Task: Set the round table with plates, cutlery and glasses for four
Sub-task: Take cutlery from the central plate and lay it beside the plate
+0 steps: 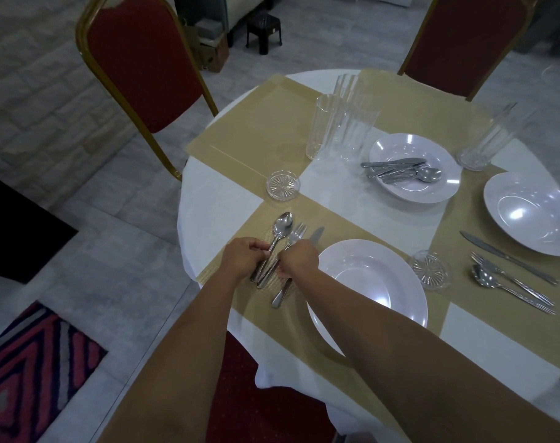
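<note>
Sorting cutlery at the near place now: the left hand is curled round the handle of the spoon, and the right hand pinches the fork near its neck. Both pieces lie side by side on the placemat, left of the near plate. The knife lies under the right hand, its blade tip poking out just beside the plate's rim. This looks like the lining-up step for setting 2 of 4; the place to the right already has its plate and 3 pieces laid. Next move, I reckon: spread spoon and fork apart, square them parallel, then let go without dragging the mat. After that the spare cutlery heaped in the centre plate needs sharing out. The glasses clustered mid-table need a place each, 1 by the coaster here.
</note>
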`<state>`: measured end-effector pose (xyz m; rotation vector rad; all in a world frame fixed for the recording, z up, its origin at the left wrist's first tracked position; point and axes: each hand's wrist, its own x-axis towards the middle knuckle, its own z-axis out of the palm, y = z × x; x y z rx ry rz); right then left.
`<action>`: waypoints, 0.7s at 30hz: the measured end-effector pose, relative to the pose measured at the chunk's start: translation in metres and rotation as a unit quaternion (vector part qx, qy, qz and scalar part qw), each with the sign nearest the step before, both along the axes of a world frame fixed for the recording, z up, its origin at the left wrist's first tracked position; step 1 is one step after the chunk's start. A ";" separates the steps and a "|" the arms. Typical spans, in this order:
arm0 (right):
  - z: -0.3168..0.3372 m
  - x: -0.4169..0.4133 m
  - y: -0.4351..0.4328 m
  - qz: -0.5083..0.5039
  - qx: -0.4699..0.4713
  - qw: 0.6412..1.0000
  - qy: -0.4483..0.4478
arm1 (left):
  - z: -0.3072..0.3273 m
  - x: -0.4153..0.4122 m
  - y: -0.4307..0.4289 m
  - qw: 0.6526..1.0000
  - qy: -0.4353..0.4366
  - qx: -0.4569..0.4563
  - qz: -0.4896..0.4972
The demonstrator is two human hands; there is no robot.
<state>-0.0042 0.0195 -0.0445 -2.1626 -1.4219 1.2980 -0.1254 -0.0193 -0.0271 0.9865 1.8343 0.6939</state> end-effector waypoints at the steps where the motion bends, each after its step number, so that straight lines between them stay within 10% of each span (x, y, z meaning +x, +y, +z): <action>1: 0.001 0.000 0.000 -0.001 -0.001 1.000 -0.002 | 0.000 0.000 0.000 1.000 0.002 0.000 -0.001; 21: 0.012 0.001 0.001 0.010 -0.026 1.000 0.008 | -0.003 -0.005 0.002 1.000 0.007 0.002 -0.027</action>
